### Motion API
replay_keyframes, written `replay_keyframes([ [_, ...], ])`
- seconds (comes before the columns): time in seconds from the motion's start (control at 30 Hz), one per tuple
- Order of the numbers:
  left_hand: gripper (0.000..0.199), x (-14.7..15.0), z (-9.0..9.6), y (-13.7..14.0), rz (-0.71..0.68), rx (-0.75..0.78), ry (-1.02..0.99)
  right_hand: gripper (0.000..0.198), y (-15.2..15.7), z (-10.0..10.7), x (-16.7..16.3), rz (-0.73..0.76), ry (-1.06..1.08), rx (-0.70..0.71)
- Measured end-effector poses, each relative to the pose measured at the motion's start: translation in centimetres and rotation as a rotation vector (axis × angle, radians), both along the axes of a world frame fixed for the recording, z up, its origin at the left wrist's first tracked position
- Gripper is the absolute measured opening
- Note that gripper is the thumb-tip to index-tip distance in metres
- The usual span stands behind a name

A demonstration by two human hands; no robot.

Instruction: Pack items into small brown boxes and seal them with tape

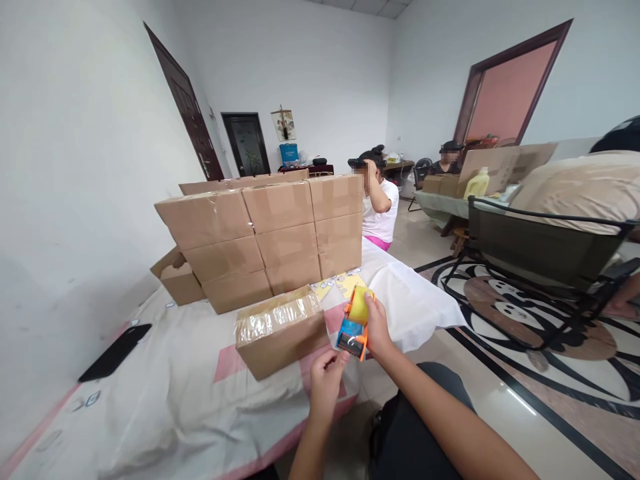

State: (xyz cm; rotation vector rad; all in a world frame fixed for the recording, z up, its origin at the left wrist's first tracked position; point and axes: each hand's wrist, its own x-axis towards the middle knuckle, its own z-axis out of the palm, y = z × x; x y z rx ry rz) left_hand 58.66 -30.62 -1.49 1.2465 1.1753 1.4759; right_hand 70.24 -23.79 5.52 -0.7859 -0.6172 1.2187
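My right hand [379, 325] grips an orange and blue tape dispenser [353, 331] with a yellowish roll of tape [359, 307] in it. My left hand [327, 381] is closed in a pinch just below the dispenser's dark front end. What lies between its fingertips is too small to make out. To the left of both hands, a cardboard box [287, 347] rests on the cloth-covered table, shiny clear tape running along its top. Neither hand touches this box.
Behind the box stands a stacked wall of cardboard boxes [287, 230]. An open carton [177, 280] is at its left, and a black flat object [115, 352] lies on the tablecloth [175, 400]. A person [383, 207] sits beyond the stack. A folding chair [540, 253] is at right.
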Motion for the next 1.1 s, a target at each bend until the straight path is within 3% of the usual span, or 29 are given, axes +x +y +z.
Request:
replay_keyframes([
  [0.2, 0.059, -0.1, -0.8, 0.2, -0.008, -0.01, -0.049, 0.042, -0.4, -0.2, -0.4, 0.016, 0.016, -0.053],
  [0.77, 0.06, -0.2, -0.1, -0.7, 0.033, 0.074, -0.044, 0.034, -1.2, 0.7, -1.2, 0.062, 0.039, -0.084],
  [1.1, 0.048, -0.7, -0.6, -0.9, -0.013, 0.06, -0.006, 0.032, -1.0, -1.2, -1.4, 0.103, 0.071, -0.115],
])
